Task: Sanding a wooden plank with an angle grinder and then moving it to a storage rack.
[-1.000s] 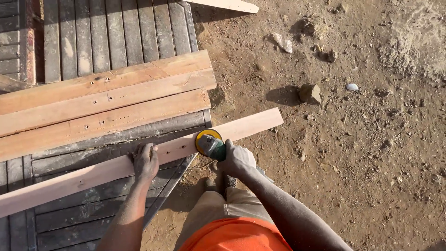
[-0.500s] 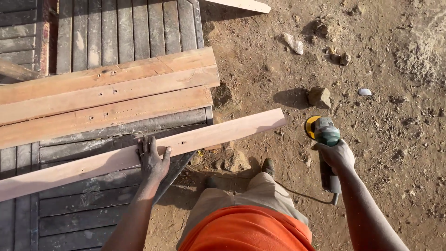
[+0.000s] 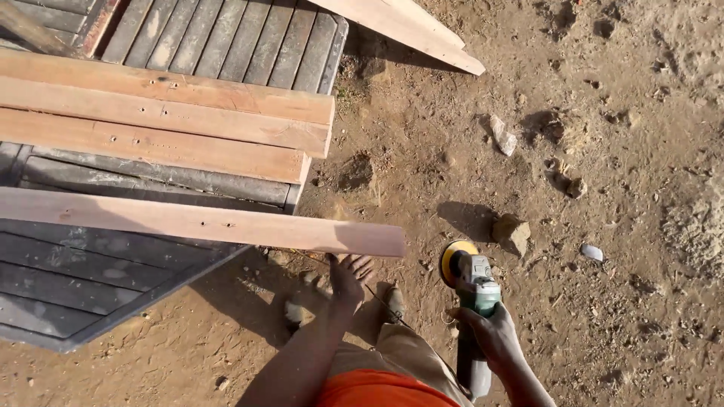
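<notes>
Left hand (image 3: 348, 277) now off the long plank (image 3: 204, 222), fingers spread open just below its end, right hand (image 3: 490, 332) wrapped around the green sander (image 3: 473, 290), handle end cut off, yellow disc pointing away, plank lying left to right on dark surface (image 3: 68, 279).

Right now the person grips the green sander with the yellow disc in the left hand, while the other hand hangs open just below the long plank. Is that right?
Not quite: the head view shows the right hand gripping the green sander, not the left. The left hand is the open one, just below the near end of the long plank.
</notes>
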